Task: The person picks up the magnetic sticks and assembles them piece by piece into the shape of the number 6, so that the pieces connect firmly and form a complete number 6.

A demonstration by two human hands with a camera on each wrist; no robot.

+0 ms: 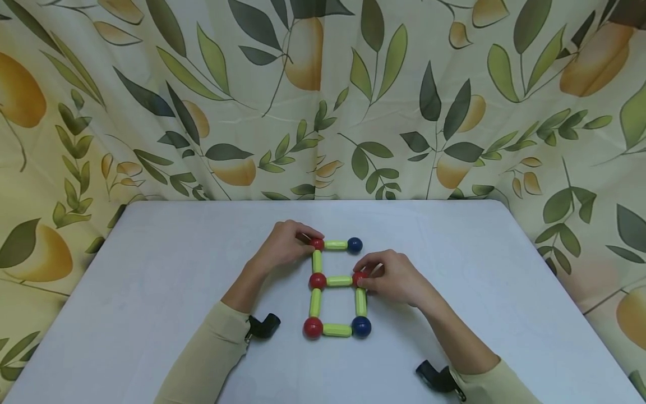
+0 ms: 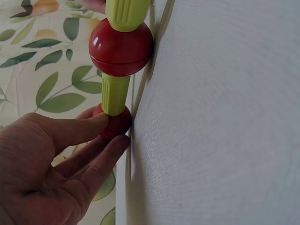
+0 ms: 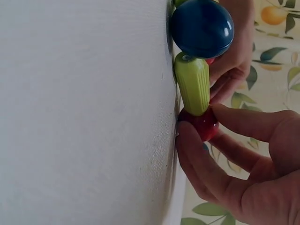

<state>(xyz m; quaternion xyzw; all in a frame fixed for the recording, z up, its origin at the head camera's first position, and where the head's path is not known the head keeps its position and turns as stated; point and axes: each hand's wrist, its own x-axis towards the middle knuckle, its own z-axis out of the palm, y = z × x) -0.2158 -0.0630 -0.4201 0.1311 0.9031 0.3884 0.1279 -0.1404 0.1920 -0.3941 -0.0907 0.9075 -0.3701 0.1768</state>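
A flat figure of ridged yellow-green rods and red and blue balls lies on the white table. My left hand (image 1: 284, 242) pinches the far-left red ball (image 1: 317, 244) between thumb and fingers; the left wrist view shows that grip at the end of a green rod (image 2: 115, 93). My right hand (image 1: 397, 276) pinches the red ball (image 3: 202, 125) at the middle right. From it a rod (image 1: 360, 303) runs to the near blue ball (image 1: 361, 326). More red balls sit at the middle left (image 1: 317, 281) and near left (image 1: 313, 327). A far rod (image 1: 335, 245) ends in another blue ball (image 1: 355, 245).
White table surface (image 1: 166, 292) surrounds the figure. Behind the table's far edge hangs a curtain (image 1: 282, 140) printed with leaves and fruit. Black wrist cameras sit on the left (image 1: 264, 326) and right (image 1: 435, 376) wrists, low beside the figure.
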